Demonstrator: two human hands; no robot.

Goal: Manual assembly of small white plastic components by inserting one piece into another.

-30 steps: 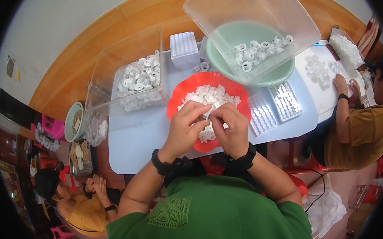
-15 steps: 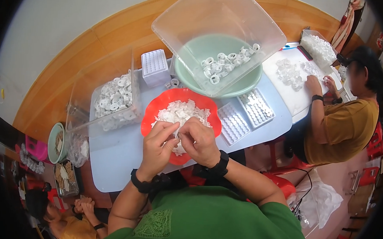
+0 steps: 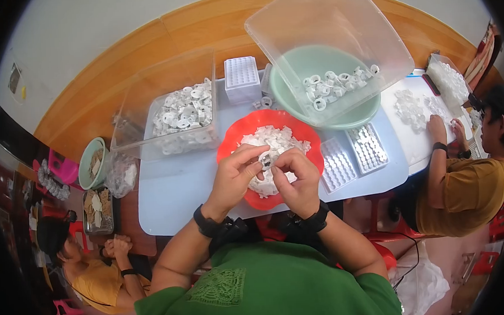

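Above a red scalloped bowl (image 3: 231, 137), both of my hands meet at one small white plastic ring (image 3: 267, 158) with dark openings in it. My left hand (image 3: 236, 178) grips the ring's left side between thumb and fingers. At its right edge, my right hand (image 3: 300, 183) is closed with thumb and forefinger on it. Whether a smaller piece sits between those right fingertips is hidden. Many small white plastic pieces (image 3: 273, 136) fill the bowl beneath my hands.
A clear bin (image 3: 174, 140) of white ring parts stands left. Another clear bin (image 3: 336, 27) leans tilted over a green basin (image 3: 293, 70). White trays (image 3: 338, 164) lie right of the bowl; stacked trays (image 3: 242, 81) stand behind. Two people in yellow shirts sit nearby, right (image 3: 464, 192) and lower left (image 3: 101, 274).
The whole view has shifted, so the table things appear further right. My hands have parted slightly and turned, and the white plastic ring between them now shows its face.
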